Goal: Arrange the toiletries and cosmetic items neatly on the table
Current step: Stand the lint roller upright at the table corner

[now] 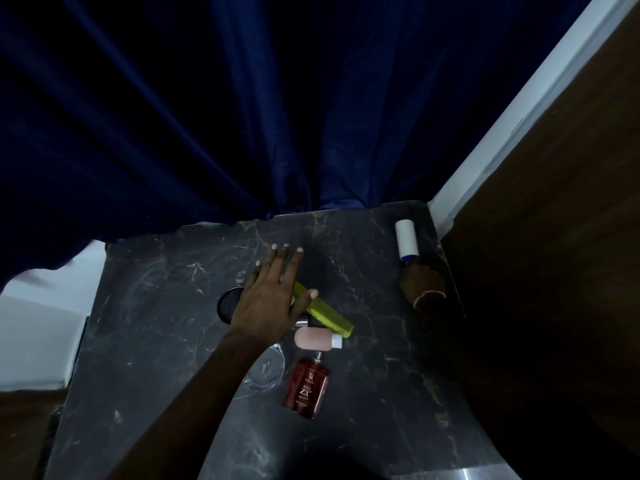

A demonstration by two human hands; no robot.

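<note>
Nearest, flat on the dark marble table (381,393): a red perfume bottle (306,389), label up, spray neck pointing away. Just left of it, a clear glass dish (266,370), partly hidden under the left forearm. Next beyond, touching or nearly touching the perfume's neck, a small pink bottle (317,339) on its side, white cap to the right. Right behind that, a yellow-green comb (327,317) lying aslant, lower end by the pink bottle's cap, upper end covered by the left hand (273,296). Palm down, fingers straight and spread wide, thumb laid along the comb's edge, nothing curled round it; whether pressing or just above, impossible to say. Something small and silvery just under the heel of the hand, too hidden to name. Left of the wrist, a round black container (227,304), half covered. Further off at the table's right edge, in deep shadow, the right hand (422,285), curled into a fist at the blue handle of a white lint roller (407,239), seemingly gripping it, with the roll pointing away toward the far corner. Behind the table, a dark blue curtain (242,116) in heavy folds; to the right, a white wall strip (519,126) and a brown wooden panel (571,202).
</note>
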